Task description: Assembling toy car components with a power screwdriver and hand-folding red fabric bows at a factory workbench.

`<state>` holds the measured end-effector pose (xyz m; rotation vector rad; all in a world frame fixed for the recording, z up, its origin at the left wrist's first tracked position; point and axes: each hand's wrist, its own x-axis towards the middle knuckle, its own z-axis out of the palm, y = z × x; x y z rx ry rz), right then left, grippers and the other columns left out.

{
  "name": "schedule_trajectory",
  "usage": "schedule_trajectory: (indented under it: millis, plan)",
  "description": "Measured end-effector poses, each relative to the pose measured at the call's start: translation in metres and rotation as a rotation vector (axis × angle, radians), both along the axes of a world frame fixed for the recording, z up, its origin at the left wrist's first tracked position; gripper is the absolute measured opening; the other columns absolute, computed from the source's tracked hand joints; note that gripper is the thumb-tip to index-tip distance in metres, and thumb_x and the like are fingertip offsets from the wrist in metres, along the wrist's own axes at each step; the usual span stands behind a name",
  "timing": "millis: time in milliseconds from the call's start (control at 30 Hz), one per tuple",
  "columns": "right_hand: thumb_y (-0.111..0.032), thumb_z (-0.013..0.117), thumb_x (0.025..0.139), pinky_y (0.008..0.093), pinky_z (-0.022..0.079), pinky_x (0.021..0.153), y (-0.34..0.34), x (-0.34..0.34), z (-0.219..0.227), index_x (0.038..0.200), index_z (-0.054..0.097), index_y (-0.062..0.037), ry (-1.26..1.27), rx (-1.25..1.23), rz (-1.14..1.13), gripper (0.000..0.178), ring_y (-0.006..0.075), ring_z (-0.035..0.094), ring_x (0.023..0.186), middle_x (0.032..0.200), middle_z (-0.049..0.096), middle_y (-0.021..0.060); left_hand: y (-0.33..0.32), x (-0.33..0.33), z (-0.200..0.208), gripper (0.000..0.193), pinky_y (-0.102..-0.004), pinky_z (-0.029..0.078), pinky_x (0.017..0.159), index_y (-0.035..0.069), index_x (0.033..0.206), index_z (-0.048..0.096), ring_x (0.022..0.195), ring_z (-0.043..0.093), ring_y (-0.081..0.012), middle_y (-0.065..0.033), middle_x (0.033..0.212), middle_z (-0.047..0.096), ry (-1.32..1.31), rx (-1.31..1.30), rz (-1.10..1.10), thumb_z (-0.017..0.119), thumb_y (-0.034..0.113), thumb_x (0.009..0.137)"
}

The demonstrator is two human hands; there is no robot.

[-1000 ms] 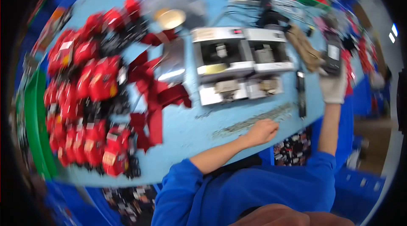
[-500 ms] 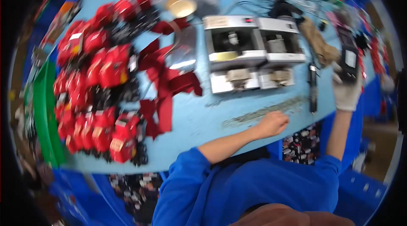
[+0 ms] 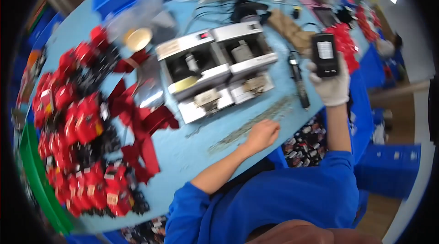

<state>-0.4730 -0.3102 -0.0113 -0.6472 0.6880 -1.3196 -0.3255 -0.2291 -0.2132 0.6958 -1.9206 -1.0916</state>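
My right hand, in a whitish glove, is closed around a black handheld device with a white label on its face. It is raised at the right edge of the table, and the device's exact kind cannot be made out. My bare left hand rests in a loose fist near the table's front edge, with nothing showing out of it. Between the hands lies a black pen-like tool. Beyond my left hand stand two white-and-black box-shaped machines with open fronts, side by side.
Rows of red-and-black parts fill the left of the blue table, beside dark red cloth strips. Cream bowl, clear plastic bags and cables lie farther back. A bin of small parts sits below the front edge.
The whole view has turned and shifted, so the table's things sit farther left and tilted. My right hand has tipped the device more upright, its label facing up; my left hand stays in a fist.
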Motion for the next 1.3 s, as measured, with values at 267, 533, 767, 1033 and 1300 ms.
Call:
schedule_trajectory:
  millis: [267,533,767,1033,1300]
  plan:
    - [-0.046,0.051,0.083,0.0254,0.043,0.054,0.009,-0.008,0.006,0.124,0.042,-0.0050,0.020,-0.047,-0.003,0.058,0.0236,0.054,0.081,0.109,0.053,0.0143,0.002,-0.005,0.011,0.007,-0.0362,0.046,0.063,0.004,0.077,0.059,0.070,0.057,-0.0267,-0.0103,0.072,0.059,-0.013,-0.022,-0.017,0.057,0.010,0.075]
    - [-0.044,0.052,0.083,0.0263,0.042,0.054,0.011,-0.022,0.010,0.125,0.041,-0.0059,0.018,-0.104,-0.087,0.057,0.0258,0.053,0.085,0.111,0.052,0.0168,-0.001,-0.003,0.009,0.007,-0.0354,0.047,0.063,0.003,0.078,0.059,0.070,0.058,-0.0261,-0.0102,0.073,0.060,-0.012,-0.027,-0.022,0.057,0.009,0.075]
    - [-0.029,0.063,0.077,0.0314,0.046,0.072,0.019,-0.060,0.054,0.131,0.033,-0.0031,0.046,-0.739,-0.344,0.066,0.0295,0.048,0.102,0.126,0.040,0.0216,-0.001,-0.002,0.012,0.008,-0.0374,0.046,0.066,0.002,0.079,0.057,0.074,0.056,-0.0280,-0.0111,0.075,0.060,-0.040,0.013,-0.043,0.056,0.009,0.075]
    - [-0.030,0.067,0.073,0.0367,0.044,0.079,0.046,-0.086,0.086,0.129,0.034,0.0000,0.300,-0.926,-0.606,0.072,0.0338,0.047,0.109,0.128,0.039,0.0219,0.001,-0.003,0.012,0.007,-0.0358,0.046,0.063,0.002,0.078,0.059,0.069,0.057,-0.0270,-0.0103,0.074,0.060,-0.028,-0.017,-0.029,0.056,0.008,0.075]
    - [-0.034,0.065,0.073,0.0375,0.047,0.077,0.049,-0.062,0.081,0.130,0.034,-0.0012,0.324,-0.879,-0.722,0.073,0.0337,0.047,0.109,0.129,0.038,0.0235,-0.001,-0.005,0.014,0.007,-0.0368,0.045,0.062,0.003,0.079,0.057,0.069,0.056,-0.0279,-0.0106,0.074,0.059,-0.023,-0.004,-0.050,0.056,0.009,0.075]
